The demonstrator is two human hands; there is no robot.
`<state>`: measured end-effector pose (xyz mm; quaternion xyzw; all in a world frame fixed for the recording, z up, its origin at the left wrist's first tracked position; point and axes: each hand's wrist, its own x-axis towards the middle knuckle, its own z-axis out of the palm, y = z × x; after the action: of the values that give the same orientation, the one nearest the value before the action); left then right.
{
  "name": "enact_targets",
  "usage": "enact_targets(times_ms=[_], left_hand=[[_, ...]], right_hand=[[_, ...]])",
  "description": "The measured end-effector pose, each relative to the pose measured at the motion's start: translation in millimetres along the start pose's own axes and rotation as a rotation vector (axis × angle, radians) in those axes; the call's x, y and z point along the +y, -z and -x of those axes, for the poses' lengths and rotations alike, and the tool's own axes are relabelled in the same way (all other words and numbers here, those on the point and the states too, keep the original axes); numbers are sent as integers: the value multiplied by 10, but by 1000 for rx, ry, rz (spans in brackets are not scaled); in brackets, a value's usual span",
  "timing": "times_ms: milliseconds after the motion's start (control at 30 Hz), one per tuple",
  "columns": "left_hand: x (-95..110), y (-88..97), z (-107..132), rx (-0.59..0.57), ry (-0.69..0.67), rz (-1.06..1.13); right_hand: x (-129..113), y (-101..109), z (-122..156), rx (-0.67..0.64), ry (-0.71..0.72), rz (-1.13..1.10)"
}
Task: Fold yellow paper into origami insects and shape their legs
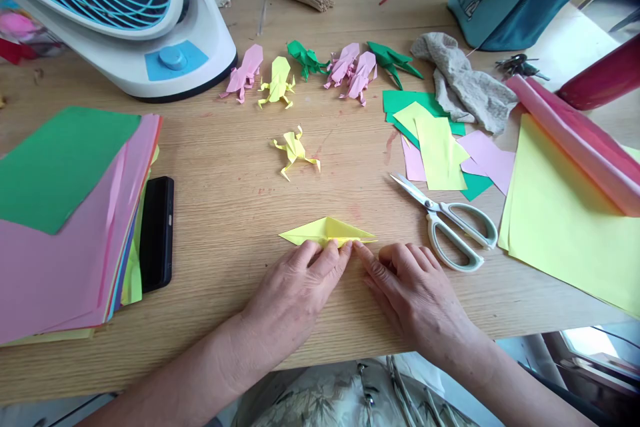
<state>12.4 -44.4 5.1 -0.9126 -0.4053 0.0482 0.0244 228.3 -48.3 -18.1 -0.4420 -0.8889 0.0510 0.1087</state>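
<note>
A yellow paper [327,227], folded into a long pointed diamond, lies on the table in front of me. My left hand [300,280] is closed on its near edge, thumb and fingertips pinching and pressing the crease. From the right, my right hand [413,293] touches the same edge with its index fingertip, near the left fingertips. Its other fingers are curled in. Part of the paper's near side is hidden under the fingers. Beyond it sits a finished yellow paper frog [295,152]. White-handled scissors [450,223] lie partly open to the right of my right hand.
Several paper frogs [277,83] stand in a row at the back. A fan [195,33], a stack of coloured paper [65,267] and a phone [156,233] are on the left. Paper scraps [440,153], a grey cloth [465,83], yellow sheets [570,213] and a blue bag [515,7] are right.
</note>
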Motion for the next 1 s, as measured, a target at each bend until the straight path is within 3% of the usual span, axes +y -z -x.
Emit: enact_targets(times_ms=[533, 833, 1000], left_hand=[[30, -43, -29, 52, 19, 15], [67, -14, -45, -35, 54, 9], [87, -27, -46, -25, 61, 2]], right_hand=[[-44, 17, -25, 59, -24, 45], [-65, 0, 3, 74, -48, 96], [-46, -11, 58, 93, -141, 141]])
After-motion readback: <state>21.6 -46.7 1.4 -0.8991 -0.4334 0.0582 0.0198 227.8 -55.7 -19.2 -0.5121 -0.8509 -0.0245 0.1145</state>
